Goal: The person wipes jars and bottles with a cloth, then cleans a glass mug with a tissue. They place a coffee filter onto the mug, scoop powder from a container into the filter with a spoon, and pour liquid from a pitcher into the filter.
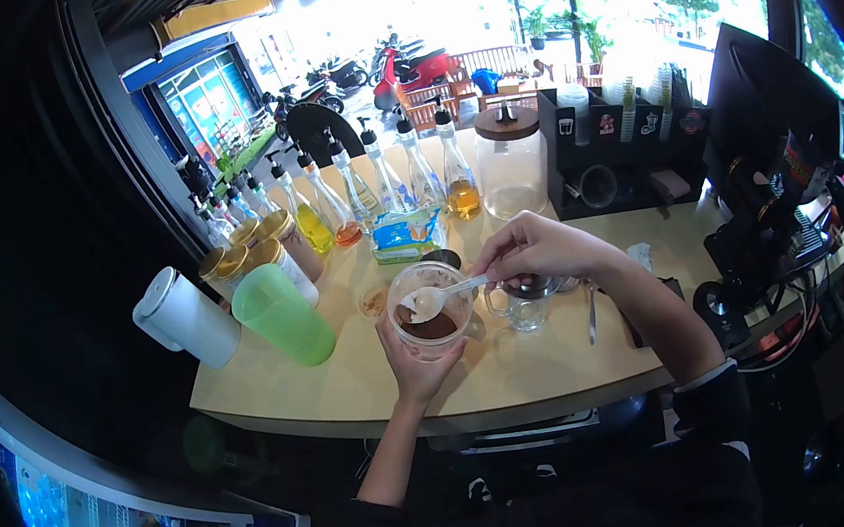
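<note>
My left hand (419, 366) is wrapped round a clear plastic tub (434, 346), tilted so its mouth faces me. Brown powder (435, 327) lies in the bottom and dusts the inner wall. Between the fingers of my right hand (531, 252) is the handle of a white plastic spoon (428, 302), its bowl inside the tub above the powder. Whether the spoon carries any powder is hard to tell. Below my right hand stands a glass mug (528, 312) with a dark object over its top, partly hidden. A round lid (376, 301) with brown residue rests left of the tub.
Pump bottles (390, 181) of syrup line the back, with a wipes packet (408, 237) before them. A green pitcher (283, 316), a white jug (186, 317) and lidded jars (285, 243) stand left. At right are a metal utensil (591, 317), a large glass jar (512, 170) and a cup holder (623, 146).
</note>
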Demonstrator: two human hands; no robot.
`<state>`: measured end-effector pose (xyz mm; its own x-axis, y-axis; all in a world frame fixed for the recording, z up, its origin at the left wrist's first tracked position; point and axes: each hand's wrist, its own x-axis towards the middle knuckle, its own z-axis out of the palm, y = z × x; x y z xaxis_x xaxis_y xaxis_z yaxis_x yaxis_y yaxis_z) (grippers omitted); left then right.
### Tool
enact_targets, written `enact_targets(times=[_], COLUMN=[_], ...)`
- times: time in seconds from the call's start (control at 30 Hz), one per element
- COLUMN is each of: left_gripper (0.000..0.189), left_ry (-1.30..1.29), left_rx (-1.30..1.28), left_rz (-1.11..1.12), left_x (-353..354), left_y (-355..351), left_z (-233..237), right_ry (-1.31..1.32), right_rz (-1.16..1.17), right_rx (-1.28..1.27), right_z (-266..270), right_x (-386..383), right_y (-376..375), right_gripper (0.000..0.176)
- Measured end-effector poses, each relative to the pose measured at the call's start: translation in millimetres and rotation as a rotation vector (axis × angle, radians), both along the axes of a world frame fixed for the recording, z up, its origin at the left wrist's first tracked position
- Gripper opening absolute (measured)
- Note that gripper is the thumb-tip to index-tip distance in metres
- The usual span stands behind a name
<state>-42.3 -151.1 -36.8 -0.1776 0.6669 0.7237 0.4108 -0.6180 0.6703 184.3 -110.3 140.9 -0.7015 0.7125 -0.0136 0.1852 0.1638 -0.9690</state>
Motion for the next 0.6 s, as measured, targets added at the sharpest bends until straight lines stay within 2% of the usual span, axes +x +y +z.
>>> enact_targets(times=[0.13, 0.23, 0.3, 0.4, 0.47, 0.6], left_gripper=[0.101, 0.103, 0.105, 0.106, 0.107, 0.106], left_ry=[-0.052, -0.025, -0.141, -0.185, -0.223, -0.274], left_rx=[-0.020, -0.011, -0.051, -0.059, -0.055, -0.050], left_rz=[-0.039, -0.020, -0.041, -0.079, -0.097, -0.123], left_x=[-1.7, -7.5, -10.0, -14.0, -16.0, -11.1], left_y=[7.1, 15.8, 22.0, 28.5, 35.3, 32.6], left_z=[-6.2, -12.2, -14.7, -16.3, -25.1, -20.6], right_ry=[-0.018, -0.046, -0.040, -0.069, -0.058, -0.101], right_rz=[-0.048, -0.155, -0.190, -0.278, -0.421, -0.536], right_rx=[0.055, 0.202, 0.206, 0.216, 0.227, 0.410], right_z=[7.8, 24.7, 24.8, 26.6, 23.0, -3.0], right_x=[14.9, 35.0, 56.2, 82.1, 94.6, 110.0], right_y=[0.2, -6.7, -1.7, -3.6, -7.8, -10.6], right_gripper=[0.017, 0.014, 0.014, 0.013, 0.014, 0.013])
